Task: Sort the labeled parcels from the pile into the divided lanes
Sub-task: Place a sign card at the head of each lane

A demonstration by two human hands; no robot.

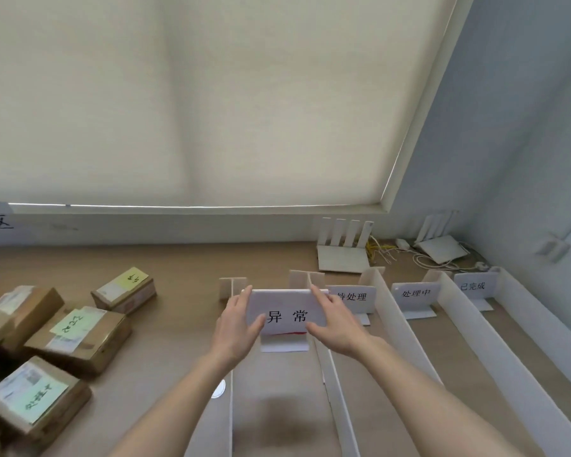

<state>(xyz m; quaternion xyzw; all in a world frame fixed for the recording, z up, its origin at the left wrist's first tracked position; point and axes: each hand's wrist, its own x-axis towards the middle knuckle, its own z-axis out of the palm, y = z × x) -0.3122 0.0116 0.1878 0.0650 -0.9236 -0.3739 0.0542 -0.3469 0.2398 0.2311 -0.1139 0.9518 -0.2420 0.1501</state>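
The labeled parcels (pixel 70 331) are piled at the left on the table (pixel 185 275), untouched; these are judged stiff, light cardboard, best taken by opposite sides. The sign card (pixel 287 311) in the leftmost lane is held between the left hand (pixel 236 328) and the right hand (pixel 335 321), fingers pinching its edges.

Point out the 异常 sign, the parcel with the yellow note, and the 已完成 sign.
异常 sign (pixel 287 316): head view, middle of its face.
parcel with the yellow note (pixel 126 290): head view, its top.
已完成 sign (pixel 472 285): head view, on its lettering.
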